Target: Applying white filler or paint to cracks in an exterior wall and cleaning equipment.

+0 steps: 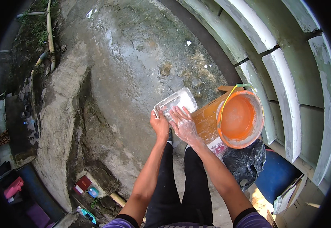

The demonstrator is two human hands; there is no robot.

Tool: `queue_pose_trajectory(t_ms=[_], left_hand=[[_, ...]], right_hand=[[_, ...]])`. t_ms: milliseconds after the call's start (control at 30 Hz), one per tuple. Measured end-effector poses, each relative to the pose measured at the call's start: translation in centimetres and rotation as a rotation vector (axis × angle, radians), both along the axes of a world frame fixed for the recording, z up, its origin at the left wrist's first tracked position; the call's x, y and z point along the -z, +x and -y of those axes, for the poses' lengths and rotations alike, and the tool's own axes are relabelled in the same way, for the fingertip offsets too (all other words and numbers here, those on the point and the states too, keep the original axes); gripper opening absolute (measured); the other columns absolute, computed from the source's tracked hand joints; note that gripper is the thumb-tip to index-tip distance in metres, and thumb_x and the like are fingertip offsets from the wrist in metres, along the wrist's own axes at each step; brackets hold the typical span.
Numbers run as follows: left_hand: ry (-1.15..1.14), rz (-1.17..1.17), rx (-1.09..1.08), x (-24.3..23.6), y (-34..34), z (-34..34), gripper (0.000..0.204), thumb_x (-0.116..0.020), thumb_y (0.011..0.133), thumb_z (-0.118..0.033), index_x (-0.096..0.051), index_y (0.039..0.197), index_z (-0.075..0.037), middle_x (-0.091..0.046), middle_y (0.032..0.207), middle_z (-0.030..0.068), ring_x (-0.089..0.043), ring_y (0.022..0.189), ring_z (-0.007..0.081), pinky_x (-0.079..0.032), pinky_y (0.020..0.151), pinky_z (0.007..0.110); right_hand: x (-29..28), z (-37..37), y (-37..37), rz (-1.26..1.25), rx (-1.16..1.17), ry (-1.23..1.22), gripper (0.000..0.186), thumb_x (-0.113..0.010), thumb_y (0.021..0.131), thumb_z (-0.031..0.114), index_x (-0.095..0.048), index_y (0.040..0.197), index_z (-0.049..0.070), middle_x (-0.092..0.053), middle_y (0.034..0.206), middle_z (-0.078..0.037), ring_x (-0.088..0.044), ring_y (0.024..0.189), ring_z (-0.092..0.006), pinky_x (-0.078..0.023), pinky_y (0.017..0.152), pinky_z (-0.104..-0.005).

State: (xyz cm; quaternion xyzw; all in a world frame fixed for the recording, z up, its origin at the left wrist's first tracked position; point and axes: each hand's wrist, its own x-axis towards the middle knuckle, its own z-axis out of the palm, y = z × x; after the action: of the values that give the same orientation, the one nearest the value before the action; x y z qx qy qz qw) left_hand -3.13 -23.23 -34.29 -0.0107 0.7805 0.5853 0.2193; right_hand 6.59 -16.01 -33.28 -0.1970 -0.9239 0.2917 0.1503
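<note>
My left hand (159,123) has its fingers closed on the lower left corner of a white rectangular plastic tray (187,97) that holds white material. My right hand (182,125) touches the tray with its fingers spread; its back and fingers are smeared white. Just to the right, an orange bucket (235,117) with a yellow handle and orange contents sits by an orange-brown wooden surface (207,116) spattered with white.
A black plastic bag (245,163) and blue object (273,176) lie below the bucket. White-edged concrete ledges (279,87) curve along the right. Rough concrete ground (123,68) extends ahead, with a raised edge (59,148), pipes (50,38) and assorted items on the left.
</note>
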Motion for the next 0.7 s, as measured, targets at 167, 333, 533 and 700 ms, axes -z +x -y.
queue_pose_trajectory(t_ms=[167, 333, 533, 700], left_hand=[[-0.097, -0.008, 0.055, -0.5, 1.4, -0.2, 0.02, -0.049, 0.096, -0.005, -0.06, 0.109, 0.005, -0.068, 0.097, 0.0105, -0.06, 0.088, 0.0153, -0.047, 0.082, 0.03], [0.016, 0.044, -0.014, -0.6, 0.3, -0.3, 0.019, -0.049, 0.096, -0.005, -0.06, 0.108, 0.004, -0.068, 0.097, 0.0099, -0.061, 0.087, 0.0147, -0.047, 0.08, 0.029], [-0.05, -0.127, 0.042, -3.3, 0.4, -1.2, 0.019, -0.048, 0.098, -0.006, -0.058, 0.11, 0.004, -0.069, 0.097, 0.0109, -0.063, 0.083, 0.0134, -0.05, 0.075, 0.029], [-0.001, -0.132, 0.069, -3.3, 0.3, -0.4, 0.02, -0.047, 0.099, -0.008, -0.057, 0.111, 0.004, -0.07, 0.099, 0.0129, -0.066, 0.086, 0.0155, -0.051, 0.074, 0.03]], right_hand=[[0.1, -2.0, 0.3, 0.233, 0.167, -0.015, 0.041, -0.044, 0.098, 0.029, -0.061, 0.123, 0.001, -0.062, 0.123, -0.016, -0.054, 0.122, -0.0301, -0.022, 0.114, -0.0463], [-0.5, -0.8, -0.2, 0.204, -0.003, 0.054, 0.05, -0.039, 0.099, 0.036, -0.065, 0.112, -0.005, -0.065, 0.115, -0.02, -0.058, 0.116, -0.028, -0.022, 0.115, -0.0426], [0.6, -1.5, 0.7, 0.274, 0.146, -0.094, 0.053, -0.042, 0.098, 0.037, -0.053, 0.127, -0.007, -0.059, 0.125, -0.022, -0.053, 0.121, -0.0301, -0.022, 0.112, -0.0481], [1.1, -1.1, 0.7, 0.214, 0.044, -0.132, 0.052, -0.042, 0.099, 0.036, -0.049, 0.134, -0.002, -0.049, 0.139, -0.019, -0.04, 0.133, -0.0334, -0.018, 0.113, -0.0488]])
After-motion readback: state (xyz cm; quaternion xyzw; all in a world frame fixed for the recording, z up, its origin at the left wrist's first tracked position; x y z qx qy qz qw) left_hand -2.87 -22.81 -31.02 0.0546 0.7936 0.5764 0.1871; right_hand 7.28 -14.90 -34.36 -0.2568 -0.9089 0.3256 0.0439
